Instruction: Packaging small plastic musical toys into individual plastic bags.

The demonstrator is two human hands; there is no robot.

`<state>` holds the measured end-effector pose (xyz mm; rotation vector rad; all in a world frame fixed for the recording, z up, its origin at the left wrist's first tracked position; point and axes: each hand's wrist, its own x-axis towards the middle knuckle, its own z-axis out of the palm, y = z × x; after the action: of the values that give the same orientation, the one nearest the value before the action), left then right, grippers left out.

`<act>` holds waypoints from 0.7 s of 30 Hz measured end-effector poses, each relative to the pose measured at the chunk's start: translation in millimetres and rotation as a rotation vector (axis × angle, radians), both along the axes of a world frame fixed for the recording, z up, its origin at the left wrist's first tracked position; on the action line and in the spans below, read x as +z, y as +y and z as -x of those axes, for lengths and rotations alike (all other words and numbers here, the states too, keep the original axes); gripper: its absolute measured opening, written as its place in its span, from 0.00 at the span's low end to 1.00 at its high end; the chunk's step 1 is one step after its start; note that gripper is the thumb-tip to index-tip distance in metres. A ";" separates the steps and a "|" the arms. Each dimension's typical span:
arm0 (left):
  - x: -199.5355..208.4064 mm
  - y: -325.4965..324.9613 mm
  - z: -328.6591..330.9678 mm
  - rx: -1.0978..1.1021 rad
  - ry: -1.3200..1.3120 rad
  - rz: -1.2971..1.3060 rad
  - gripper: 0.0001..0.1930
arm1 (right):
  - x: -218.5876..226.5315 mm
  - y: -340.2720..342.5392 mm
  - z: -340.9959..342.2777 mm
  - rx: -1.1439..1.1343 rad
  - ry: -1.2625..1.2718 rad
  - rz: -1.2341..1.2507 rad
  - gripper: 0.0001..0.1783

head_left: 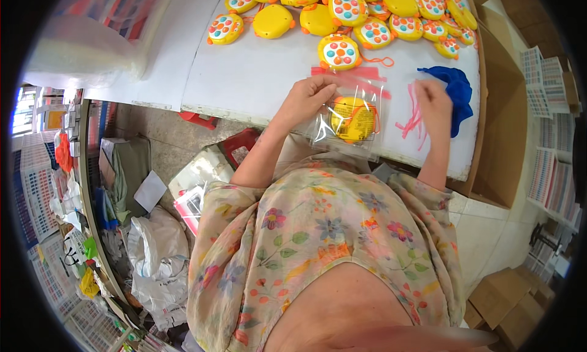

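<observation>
My left hand pinches the upper left edge of a clear zip bag at the table's front edge. Inside the bag lies a round yellow toy, its back with dark print facing up and an orange cord loop beside it. To the right, my right hand is closed, fingers down, at the upper end of a bunch of thin pink strips. A crumpled blue cloth or bag lies beside and partly behind this hand. Beyond the clear bag sits another yellow toy with coloured buttons, near flat pink pieces.
Many yellow button toys are heaped along the far side of the white table. Clear plastic packaging covers the far left. An open cardboard box stands against the right edge. White sacks lie on the floor at left.
</observation>
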<state>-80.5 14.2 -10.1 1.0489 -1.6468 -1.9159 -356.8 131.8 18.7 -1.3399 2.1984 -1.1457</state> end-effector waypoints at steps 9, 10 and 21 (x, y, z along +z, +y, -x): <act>-1.6 -4.2 -5.1 -0.069 -0.041 0.055 0.16 | -15.7 -21.8 -51.5 0.292 -0.373 -0.092 0.11; 0.9 -3.6 -5.8 -0.067 -0.009 0.048 0.16 | -18.7 -21.3 -48.3 0.293 -0.404 -0.086 0.10; -7.6 -9.9 -13.8 -0.184 0.221 -0.014 0.11 | -33.6 -11.1 -30.6 0.281 -0.668 0.006 0.06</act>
<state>-66.6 4.4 -17.7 0.6809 -1.6529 -2.0781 -326.2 120.7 -15.0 -1.0213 1.4832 -1.2544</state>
